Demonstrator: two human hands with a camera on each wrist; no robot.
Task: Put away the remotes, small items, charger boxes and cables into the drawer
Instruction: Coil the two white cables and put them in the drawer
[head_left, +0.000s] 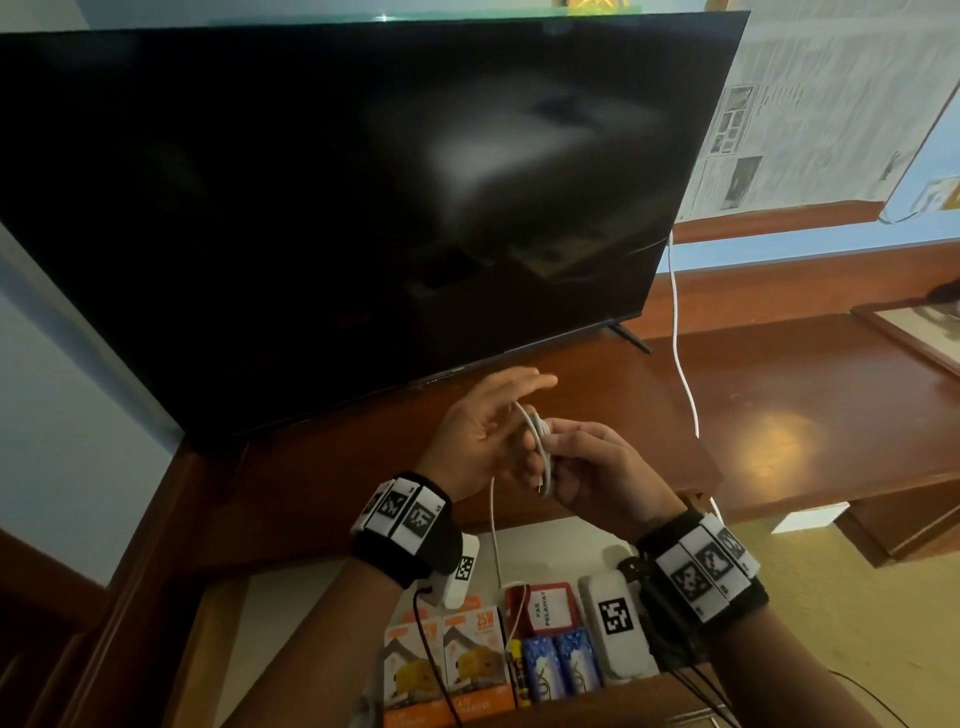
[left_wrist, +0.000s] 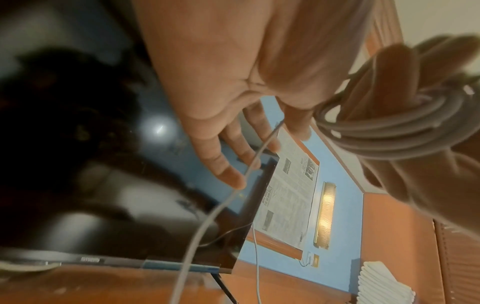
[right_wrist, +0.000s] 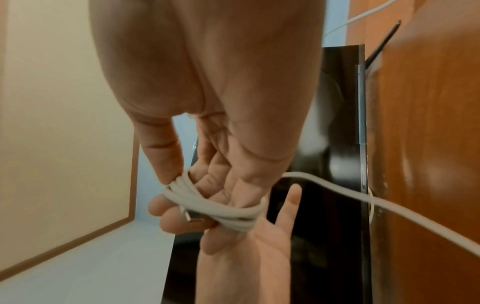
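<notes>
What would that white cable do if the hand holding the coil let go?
The white cable looks floppy: its free end droops in a curve. Only the right hand pinches the loops, with no tie visible, so they would probably spring loose. It seems light.

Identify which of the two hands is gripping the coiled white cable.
The right hand: its thumb and fingers clamp the coiled white cable. The left hand beside it has its fingers straight, gripping nothing.

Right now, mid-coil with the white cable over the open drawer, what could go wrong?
1. The right hand pinches several loops of the white cable; a loosened grip could let them spring apart.
2. The left hand is open, so the loose tail hanging toward the drawer is unguided and might snag on items inside.
</notes>
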